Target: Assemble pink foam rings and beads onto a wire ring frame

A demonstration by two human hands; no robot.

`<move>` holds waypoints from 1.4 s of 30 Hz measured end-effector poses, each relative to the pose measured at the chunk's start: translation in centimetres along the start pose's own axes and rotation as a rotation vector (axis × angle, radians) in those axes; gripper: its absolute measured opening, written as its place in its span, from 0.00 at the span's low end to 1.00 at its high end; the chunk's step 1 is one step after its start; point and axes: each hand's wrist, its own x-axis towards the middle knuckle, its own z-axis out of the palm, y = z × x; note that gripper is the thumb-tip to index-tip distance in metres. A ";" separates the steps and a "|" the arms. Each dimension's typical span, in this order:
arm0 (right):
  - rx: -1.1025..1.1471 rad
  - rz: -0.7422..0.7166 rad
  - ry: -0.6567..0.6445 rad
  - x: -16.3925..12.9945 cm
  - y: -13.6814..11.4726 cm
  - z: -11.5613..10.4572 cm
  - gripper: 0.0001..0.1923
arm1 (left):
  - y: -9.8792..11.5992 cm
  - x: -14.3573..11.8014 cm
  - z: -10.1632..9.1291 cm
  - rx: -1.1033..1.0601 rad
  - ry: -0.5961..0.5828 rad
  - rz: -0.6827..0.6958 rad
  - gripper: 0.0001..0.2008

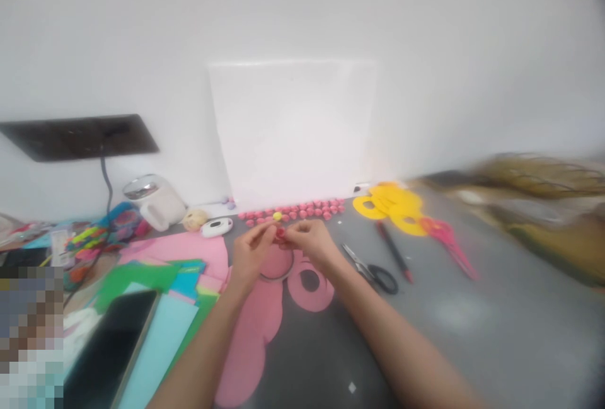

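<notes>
My left hand [250, 251] and my right hand [312, 242] meet above the grey table, and their fingertips pinch a small pink paper piece [280, 232] between them. Under the hands lie pink paper cut-outs [309, 283] with round holes. Behind the hands runs a row of several small pink rolled paper pieces [302, 210] with one yellow one [277, 215] among them, in front of a white board [293, 132] leaning on the wall.
Black-handled scissors [373, 270], a dark red pen [394, 251] and pink scissors [449, 242] lie to the right, near yellow paper rings [392, 207]. At left are coloured paper sheets [155, 283], a dark phone [111, 346], a white jar [155, 201] and a white tape dispenser [216, 227].
</notes>
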 end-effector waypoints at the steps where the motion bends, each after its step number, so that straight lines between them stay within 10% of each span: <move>1: 0.011 0.023 -0.005 0.0 -0.1 0.0 0.10 | -0.1 0.0 0.0 -0.011 0.004 -0.011 0.17; 13: 0.052 0.031 -0.065 0.1 0.2 -0.3 0.06 | 0.2 -0.3 0.1 0.116 -0.006 0.014 0.12; 21: -0.473 -0.257 0.019 0.0 0.8 -0.1 0.07 | 0.2 -0.4 0.1 0.154 0.005 0.023 0.08; 30: -0.067 0.025 -0.027 -0.1 -0.4 -0.3 0.06 | 0.7 -0.3 0.1 0.123 -0.033 0.017 0.11; 42: -0.169 0.009 0.001 0.0 -0.7 -0.9 0.08 | 0.9 -0.3 0.2 0.002 -0.005 -0.037 0.15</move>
